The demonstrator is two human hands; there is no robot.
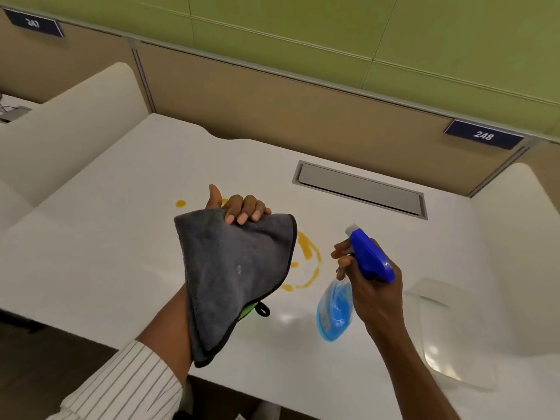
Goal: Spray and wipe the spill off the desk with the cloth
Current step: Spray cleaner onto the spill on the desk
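Two hands in my view. My left hand (239, 207) is clenched on the top edge of one dark grey microfibre cloth (233, 274), thumb up, four fingers curled over the fold. The cloth hangs down over my wrist, above the surface and not touching it; a green tag with a small black loop (263, 309) peeks out at its lower edge. A white pinstriped sleeve (121, 386) is pushed up my left forearm.

My right hand (368, 286) is wrapped around the neck of one clear plastic spray bottle with blue liquid (335, 313), held in the air and tilted, body toward me. Its blue trigger head with a white nozzle (368, 259) points away and up to the left, and my fingers sit at the trigger; I cannot tell whether it is pressed.

Between and beyond my hands lies the orange-yellow spill (309, 253) on the white desk surface (106, 253): a curved streak and a few small spots, one separate drop (180, 203) off to the left, part of it hidden behind the cloth.

Farther back, one grey rectangular cable flap (360, 189) is set into the surface. Two dark number plates on the beige partition: "248" (483, 135) to the right, another (33, 24) at far left.
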